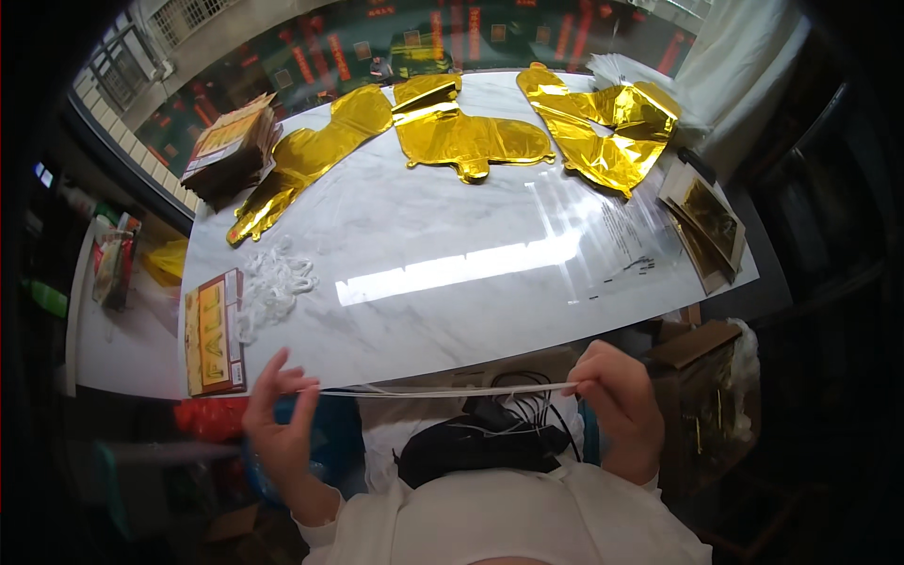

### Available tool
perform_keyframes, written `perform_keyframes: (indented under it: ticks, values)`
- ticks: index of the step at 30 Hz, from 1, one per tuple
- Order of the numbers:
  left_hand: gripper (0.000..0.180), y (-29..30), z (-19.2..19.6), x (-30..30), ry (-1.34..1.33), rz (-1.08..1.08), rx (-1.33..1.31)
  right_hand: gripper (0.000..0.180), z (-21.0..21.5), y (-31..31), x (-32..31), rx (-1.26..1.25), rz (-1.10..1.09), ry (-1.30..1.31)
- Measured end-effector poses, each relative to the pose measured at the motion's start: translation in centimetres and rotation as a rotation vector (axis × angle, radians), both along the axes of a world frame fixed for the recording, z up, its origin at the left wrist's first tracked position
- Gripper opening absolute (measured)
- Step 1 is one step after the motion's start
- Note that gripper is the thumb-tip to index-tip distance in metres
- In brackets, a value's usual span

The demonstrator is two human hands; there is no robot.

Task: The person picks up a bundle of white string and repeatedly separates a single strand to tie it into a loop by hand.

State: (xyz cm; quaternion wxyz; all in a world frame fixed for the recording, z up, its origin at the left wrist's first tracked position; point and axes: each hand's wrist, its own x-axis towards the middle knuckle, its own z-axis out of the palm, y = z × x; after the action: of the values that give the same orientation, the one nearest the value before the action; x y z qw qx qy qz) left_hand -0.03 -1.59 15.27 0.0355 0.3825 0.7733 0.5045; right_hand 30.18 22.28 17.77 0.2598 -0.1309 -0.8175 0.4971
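A thin white string (443, 391) is stretched level between my hands, just in front of the table's near edge. It seems to run in more than one strand. At its left end my left hand (282, 419) pinches it between thumb and a finger, the other fingers raised. My right hand (617, 405) grips the right end with its fingers curled in. Nearest my left hand on the tabletop lie a printed card pack (215, 334) with gold lettering and a loose heap of white string or ribbon loops (273, 287).
Across the back of the white marbled table (414, 330) lie flat gold foil balloons: left (315, 151), middle (466, 141), right (612, 132). A card stack (231, 146) stands back left. Clear plastic sleeves (603, 221) and flat packs (706, 221) lie right. Below stands a cardboard box (697, 395).
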Motion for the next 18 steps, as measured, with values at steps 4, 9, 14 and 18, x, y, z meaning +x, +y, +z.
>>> perform_keyframes:
  ticks: [4, 9, 14, 18]
  values:
    - [0.078, 4.4, 2.3, 4.7, 0.095, -0.442, -0.011, 0.011, 1.0, -2.1, -2.8, 0.349, 0.036, 0.060]
    - [0.074, 7.6, 3.8, 9.2, -0.793, -1.009, -0.095, 0.018, 1.3, -4.6, -5.8, 0.461, 0.251, 0.216]
    - [0.031, 5.7, -4.0, 5.0, -0.884, -1.168, -0.119, 0.021, 1.2, -3.1, -3.7, 0.149, 0.139, 0.373]
    - [0.033, 6.1, -4.0, 6.0, -1.013, -0.818, 0.569, 0.020, -0.6, -3.6, -3.0, -0.121, -0.008, 0.318]
